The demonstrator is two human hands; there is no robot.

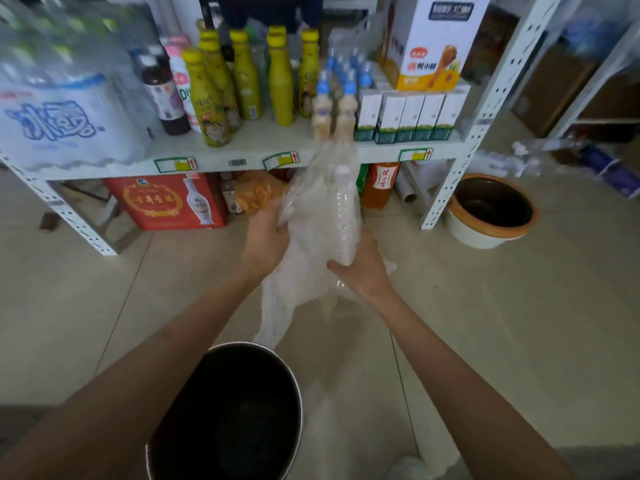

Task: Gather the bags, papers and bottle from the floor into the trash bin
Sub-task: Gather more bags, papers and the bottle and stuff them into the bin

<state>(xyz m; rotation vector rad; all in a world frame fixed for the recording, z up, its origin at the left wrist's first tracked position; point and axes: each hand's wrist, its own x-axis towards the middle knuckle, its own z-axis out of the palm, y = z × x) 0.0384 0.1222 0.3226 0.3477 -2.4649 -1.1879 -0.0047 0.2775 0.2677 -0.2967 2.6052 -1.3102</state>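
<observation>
From the head camera, both hands hold one bundle up in the air above the tiled floor [519, 323]. The left hand [265, 242] grips the side of the clear plastic bags [304, 237], its fingers pressed into the crinkled film. The right hand [362, 268] clasps the lower end of a clear plastic bottle [343, 220], which stands roughly upright inside or against the film; I cannot tell which. Loose plastic hangs down from the bundle towards the trash bin [221, 351], a dark round bin with a pale rim standing on the floor between the two forearms, directly below and nearer the camera. The trailing end of the film reaches just about to the bin's far rim. I cannot make out any papers in the bundle.

Behind the hands stands a white metal shelf [263, 147] loaded with yellow bottles [207, 98], small blue-capped bottles and white cartons. A red box [166, 202] sits under it. To the right, beside the shelf's leg, stands a second bin with an orange rim [491, 209].
</observation>
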